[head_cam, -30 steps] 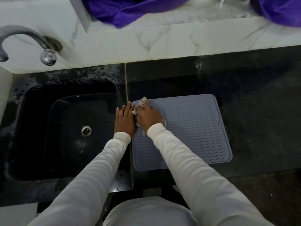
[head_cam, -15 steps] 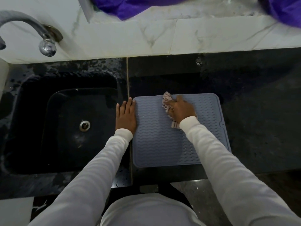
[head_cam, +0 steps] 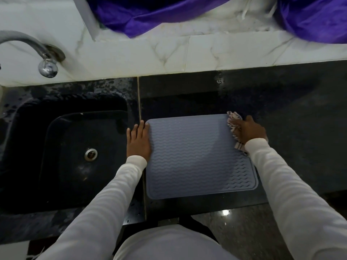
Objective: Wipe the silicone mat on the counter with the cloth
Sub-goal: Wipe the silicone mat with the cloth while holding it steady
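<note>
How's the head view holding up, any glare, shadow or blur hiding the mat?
Head view: dim overall; the mat reads clearly, wave ridges sharp. A soft shadow darkens its near right part beside the right hand and cloth. Small glare spots on the tap and floor. Wide-angle bending curves the counter edge.

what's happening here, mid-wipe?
Yes. A person is wiping a grey silicone mat on a dark counter. The right hand presses a crumpled striped cloth at the mat's far right corner. The left hand lies flat along the mat's left edge, apparently steadying it, beside the black sink. A tap sits on the wall above the sink.
</note>
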A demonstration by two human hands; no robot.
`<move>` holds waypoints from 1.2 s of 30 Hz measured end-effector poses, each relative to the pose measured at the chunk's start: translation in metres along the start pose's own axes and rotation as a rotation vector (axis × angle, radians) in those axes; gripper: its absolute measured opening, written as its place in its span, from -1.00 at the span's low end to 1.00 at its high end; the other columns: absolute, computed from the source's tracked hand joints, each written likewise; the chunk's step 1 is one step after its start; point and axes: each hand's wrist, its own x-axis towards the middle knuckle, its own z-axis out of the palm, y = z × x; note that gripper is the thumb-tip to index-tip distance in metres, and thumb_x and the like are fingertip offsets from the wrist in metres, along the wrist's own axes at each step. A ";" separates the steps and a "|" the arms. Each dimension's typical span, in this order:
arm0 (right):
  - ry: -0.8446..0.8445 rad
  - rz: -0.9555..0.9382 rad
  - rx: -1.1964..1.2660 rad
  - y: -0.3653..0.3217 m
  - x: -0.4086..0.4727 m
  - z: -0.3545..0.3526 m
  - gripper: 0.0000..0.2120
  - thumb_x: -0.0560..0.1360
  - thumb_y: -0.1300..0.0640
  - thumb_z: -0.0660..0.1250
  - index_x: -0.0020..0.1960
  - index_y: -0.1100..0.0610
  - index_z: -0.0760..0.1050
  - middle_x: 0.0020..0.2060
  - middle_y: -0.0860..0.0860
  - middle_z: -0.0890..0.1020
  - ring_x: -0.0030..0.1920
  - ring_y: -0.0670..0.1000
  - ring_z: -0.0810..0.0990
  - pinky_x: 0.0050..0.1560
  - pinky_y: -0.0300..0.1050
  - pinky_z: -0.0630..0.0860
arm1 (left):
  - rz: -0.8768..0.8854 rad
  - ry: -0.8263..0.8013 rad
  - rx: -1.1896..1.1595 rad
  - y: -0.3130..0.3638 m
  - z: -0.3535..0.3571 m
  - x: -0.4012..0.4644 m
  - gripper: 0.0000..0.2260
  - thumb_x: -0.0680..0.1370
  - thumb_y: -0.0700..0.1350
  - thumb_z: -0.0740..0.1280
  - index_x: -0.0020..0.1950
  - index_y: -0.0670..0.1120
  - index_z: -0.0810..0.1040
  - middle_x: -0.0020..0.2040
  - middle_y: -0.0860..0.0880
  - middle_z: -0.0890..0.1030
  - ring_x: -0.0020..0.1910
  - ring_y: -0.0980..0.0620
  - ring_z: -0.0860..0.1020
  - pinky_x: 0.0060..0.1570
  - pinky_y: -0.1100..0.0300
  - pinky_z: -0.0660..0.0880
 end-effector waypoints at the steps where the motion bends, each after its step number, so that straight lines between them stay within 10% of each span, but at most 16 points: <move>1: 0.001 -0.026 -0.028 0.005 0.000 -0.001 -0.65 0.53 -0.08 0.25 0.29 -0.07 0.43 0.04 0.20 0.46 -0.07 0.33 0.58 0.00 0.12 0.51 | -0.005 0.006 0.000 0.001 0.000 0.000 -0.48 0.66 -0.12 0.06 0.61 -0.05 -0.01 0.61 -0.07 0.03 0.58 -0.13 0.02 0.54 -0.12 -0.17; 11: 0.046 -0.374 0.175 -0.129 -0.063 0.007 -0.74 0.57 0.06 0.24 0.25 -0.07 0.50 0.19 -0.09 0.45 -0.03 0.02 0.60 -0.15 -0.25 0.34 | -0.023 -0.016 -0.082 0.001 0.000 -0.001 -0.52 0.68 -0.07 -0.01 0.61 -0.03 -0.01 0.61 -0.05 0.01 0.58 -0.11 -0.02 0.54 -0.11 -0.15; 18: -0.155 -0.445 0.035 -0.246 -0.085 0.082 -0.48 0.62 -0.05 0.11 0.53 0.09 0.15 0.55 0.10 0.03 0.43 0.12 0.33 0.27 0.06 0.41 | -0.006 -0.035 -0.086 -0.004 0.004 -0.002 -0.41 0.64 0.04 0.14 0.61 -0.01 -0.02 0.62 -0.02 -0.02 0.58 -0.09 -0.02 0.53 -0.09 -0.19; 25: -0.061 -0.446 0.046 -0.203 -0.064 0.083 -0.59 0.56 -0.06 0.20 0.40 -0.05 0.37 0.29 0.12 0.42 0.09 0.21 0.56 0.03 0.06 0.51 | 0.012 -0.035 -0.075 -0.005 0.004 0.001 -0.51 0.68 -0.04 0.01 0.61 -0.01 -0.03 0.62 -0.03 -0.02 0.58 -0.11 -0.01 0.53 -0.13 -0.14; 36: -0.012 -0.257 -0.002 -0.072 -0.029 0.053 -0.62 0.49 -0.09 0.30 0.31 -0.18 0.45 0.13 0.10 0.48 -0.04 0.22 0.59 -0.10 0.03 0.52 | 0.014 -0.029 -0.065 -0.003 0.004 -0.001 -0.53 0.70 -0.04 -0.05 0.61 0.00 -0.05 0.62 -0.03 -0.03 0.58 -0.11 -0.03 0.54 -0.11 -0.17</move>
